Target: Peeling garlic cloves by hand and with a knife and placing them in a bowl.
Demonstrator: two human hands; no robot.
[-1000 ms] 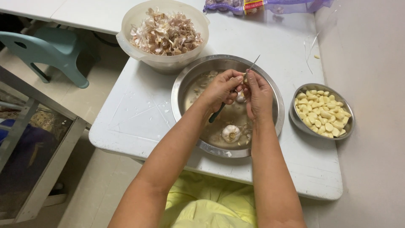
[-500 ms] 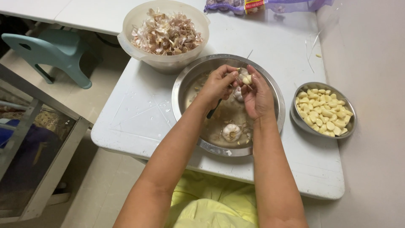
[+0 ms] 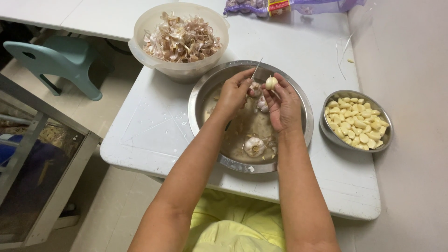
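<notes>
At 9 o'clock off the table a teal plastic stool (image 3: 60, 58) is standing on the floor. At 11 o'clock a translucent plastic bowl (image 3: 140, 51) is sitting on the white table (image 3: 154, 126), heaped with dry garlic skins (image 3: 179, 39).

At centre the large steel basin (image 3: 200, 100) is holding both my hands above it. My left hand (image 3: 233, 93) is curling narrow, fingers closed around a small knife (image 3: 255, 71) whose thin blade is pointing toward 12 o'clock; the handle is mostly hidden in my grip. Its fingertips are touching a bit of garlic skin just beside the blade.

My right hand (image 3: 282, 105) is half closed, thumb and forefinger pinching one peeled garlic clove (image 3: 271, 83) at the fingertips, held just at 3 o'clock of the knife blade. More unpeeled cloves (image 3: 262, 105) are resting against its palm side. Below the hands, at 6 o'clock in the basin, a whole garlic bulb (image 3: 254, 145) is lying on the wet bottom.

At 3 o'clock a smaller steel bowl (image 3: 326, 133) is standing apart from the basin, filled with peeled cloves (image 3: 357, 123). At 1 o'clock a purple mesh bag (image 3: 289, 5) is lying at the table's far edge.
</notes>
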